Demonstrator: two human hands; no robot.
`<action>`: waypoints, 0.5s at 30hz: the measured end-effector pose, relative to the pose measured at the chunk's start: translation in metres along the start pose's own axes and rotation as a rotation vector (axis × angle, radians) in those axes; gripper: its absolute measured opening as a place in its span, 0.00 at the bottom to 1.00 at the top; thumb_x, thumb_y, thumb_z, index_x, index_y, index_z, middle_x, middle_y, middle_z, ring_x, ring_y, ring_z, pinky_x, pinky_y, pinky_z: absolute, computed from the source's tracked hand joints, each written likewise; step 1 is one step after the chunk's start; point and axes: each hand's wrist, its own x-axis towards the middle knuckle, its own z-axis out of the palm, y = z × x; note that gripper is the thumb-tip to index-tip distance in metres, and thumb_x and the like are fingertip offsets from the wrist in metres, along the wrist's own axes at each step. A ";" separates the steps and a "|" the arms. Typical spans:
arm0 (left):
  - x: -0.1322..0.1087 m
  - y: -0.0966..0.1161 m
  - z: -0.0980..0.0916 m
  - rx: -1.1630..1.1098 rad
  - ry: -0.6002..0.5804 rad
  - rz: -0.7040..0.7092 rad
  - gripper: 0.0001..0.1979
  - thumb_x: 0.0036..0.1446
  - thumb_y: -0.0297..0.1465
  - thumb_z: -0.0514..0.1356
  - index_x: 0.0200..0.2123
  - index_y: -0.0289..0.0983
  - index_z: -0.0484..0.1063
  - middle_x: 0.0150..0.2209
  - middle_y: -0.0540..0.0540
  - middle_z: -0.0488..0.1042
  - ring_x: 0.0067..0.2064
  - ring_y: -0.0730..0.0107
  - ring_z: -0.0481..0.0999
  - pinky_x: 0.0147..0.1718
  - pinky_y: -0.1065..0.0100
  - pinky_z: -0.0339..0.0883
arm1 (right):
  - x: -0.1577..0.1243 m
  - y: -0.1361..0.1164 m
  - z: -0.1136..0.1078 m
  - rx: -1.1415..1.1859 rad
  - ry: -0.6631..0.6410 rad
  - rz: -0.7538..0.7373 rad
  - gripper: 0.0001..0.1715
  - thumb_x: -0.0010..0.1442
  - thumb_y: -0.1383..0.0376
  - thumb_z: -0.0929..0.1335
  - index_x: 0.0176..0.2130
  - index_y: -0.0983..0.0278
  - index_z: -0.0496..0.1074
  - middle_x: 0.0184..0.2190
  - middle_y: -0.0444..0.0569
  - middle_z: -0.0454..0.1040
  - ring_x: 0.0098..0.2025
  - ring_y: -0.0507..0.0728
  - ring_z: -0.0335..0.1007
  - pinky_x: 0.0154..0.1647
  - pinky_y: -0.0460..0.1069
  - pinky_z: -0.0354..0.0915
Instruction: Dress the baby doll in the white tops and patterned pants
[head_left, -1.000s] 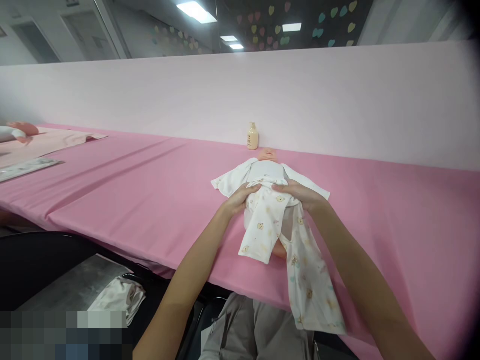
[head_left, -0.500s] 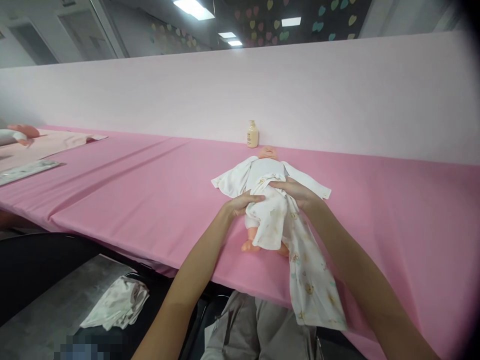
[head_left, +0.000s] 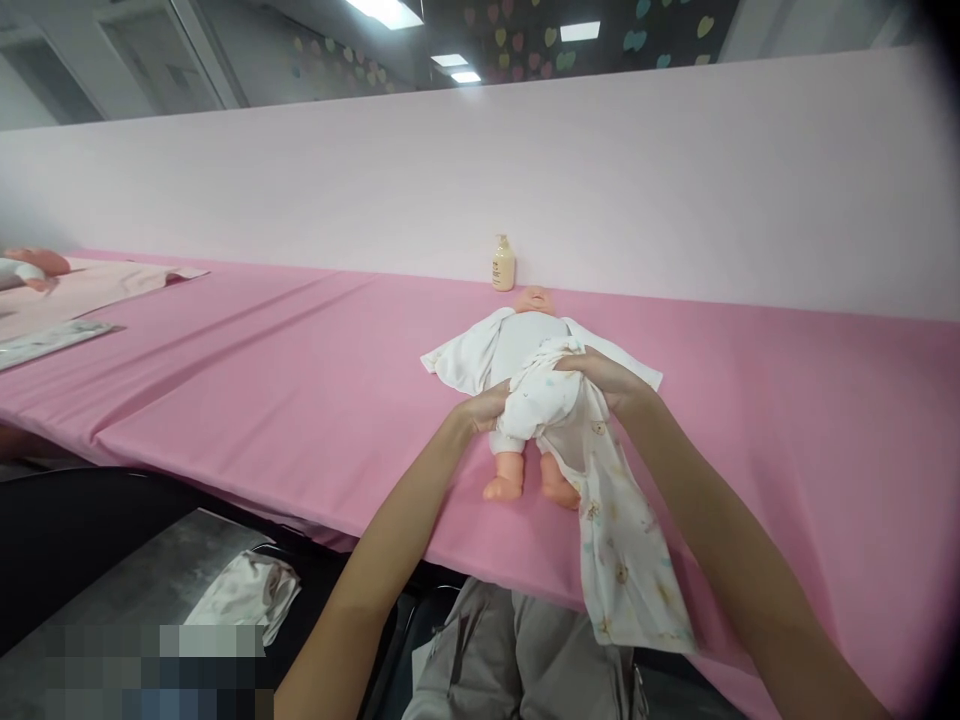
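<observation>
A baby doll (head_left: 534, 300) in a white long-sleeved top lies on its back, feet toward me. Patterned white baby pants (head_left: 622, 540) are bunched over the doll's belly and thighs, one leg trailing down past the table edge. My left hand (head_left: 486, 406) grips the gathered cloth at the doll's left-hand side in view, its fingertips partly hidden in the fabric. At the other side, my right hand (head_left: 604, 375) holds the bunched upper part, thumb on top. Both of the doll's bare feet (head_left: 504, 478) show below the cloth.
A cream pump bottle (head_left: 503, 265) stands behind the doll's head against the white partition (head_left: 300, 190). The pink-covered table (head_left: 300, 370) has another doll (head_left: 37, 268) on a light mat at far left. Folded cloth (head_left: 251, 595) lies on a dark chair below.
The pants leg that hung over the doll's shins has been gathered up, uncovering both feet. My right hand has moved slightly to the right; the left fingers have gone deeper into the cloth.
</observation>
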 end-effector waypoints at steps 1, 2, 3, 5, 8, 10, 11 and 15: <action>0.000 0.000 -0.001 0.006 -0.019 -0.005 0.21 0.46 0.31 0.66 0.46 0.37 0.74 0.38 0.42 0.79 0.43 0.58 0.77 0.38 0.64 0.72 | 0.001 0.001 0.001 0.035 -0.007 0.009 0.11 0.46 0.71 0.70 0.34 0.67 0.73 0.30 0.48 0.77 0.33 0.56 0.73 0.33 0.48 0.68; 0.000 0.000 -0.002 -0.003 -0.033 -0.005 0.23 0.44 0.30 0.67 0.46 0.37 0.74 0.39 0.42 0.79 0.44 0.58 0.77 0.39 0.64 0.72 | 0.001 0.002 0.002 0.057 -0.015 0.013 0.11 0.46 0.70 0.70 0.35 0.67 0.73 0.31 0.48 0.77 0.33 0.56 0.73 0.34 0.48 0.68; 0.001 0.001 -0.003 -0.021 -0.043 0.003 0.24 0.42 0.30 0.68 0.46 0.35 0.74 0.39 0.42 0.79 0.44 0.57 0.77 0.41 0.63 0.71 | 0.001 0.003 0.003 0.064 -0.025 0.012 0.13 0.47 0.70 0.70 0.36 0.67 0.73 0.32 0.49 0.77 0.34 0.56 0.74 0.35 0.48 0.68; 0.002 0.002 -0.006 -0.047 -0.053 0.033 0.26 0.39 0.28 0.70 0.46 0.33 0.74 0.40 0.40 0.79 0.45 0.56 0.77 0.45 0.62 0.70 | -0.001 0.003 0.004 0.031 -0.015 0.005 0.16 0.47 0.67 0.72 0.40 0.67 0.73 0.34 0.50 0.77 0.37 0.57 0.74 0.37 0.49 0.69; 0.004 0.004 -0.012 -0.086 -0.026 0.068 0.24 0.42 0.27 0.68 0.45 0.30 0.74 0.41 0.38 0.79 0.45 0.56 0.77 0.48 0.61 0.67 | -0.007 -0.002 0.003 -0.139 -0.007 0.035 0.22 0.47 0.63 0.74 0.44 0.65 0.72 0.39 0.51 0.77 0.41 0.59 0.74 0.39 0.49 0.69; 0.005 0.004 -0.015 -0.117 0.000 0.080 0.21 0.44 0.27 0.67 0.44 0.30 0.74 0.41 0.38 0.79 0.45 0.57 0.77 0.49 0.61 0.67 | -0.012 -0.006 0.002 -0.317 -0.079 0.080 0.26 0.45 0.62 0.76 0.45 0.64 0.73 0.40 0.50 0.77 0.41 0.59 0.73 0.39 0.49 0.70; 0.006 0.004 -0.016 -0.137 0.001 0.076 0.19 0.45 0.28 0.66 0.44 0.29 0.75 0.40 0.38 0.79 0.45 0.57 0.77 0.48 0.62 0.68 | -0.014 -0.008 0.001 -0.396 -0.134 0.101 0.27 0.44 0.62 0.76 0.45 0.64 0.73 0.40 0.50 0.77 0.41 0.60 0.73 0.39 0.49 0.70; 0.005 0.002 -0.014 -0.217 -0.032 0.012 0.16 0.49 0.31 0.63 0.40 0.29 0.76 0.39 0.38 0.79 0.43 0.57 0.78 0.45 0.63 0.69 | -0.014 -0.008 -0.001 -0.438 -0.172 0.033 0.29 0.45 0.63 0.76 0.48 0.61 0.72 0.44 0.48 0.76 0.45 0.60 0.72 0.45 0.51 0.69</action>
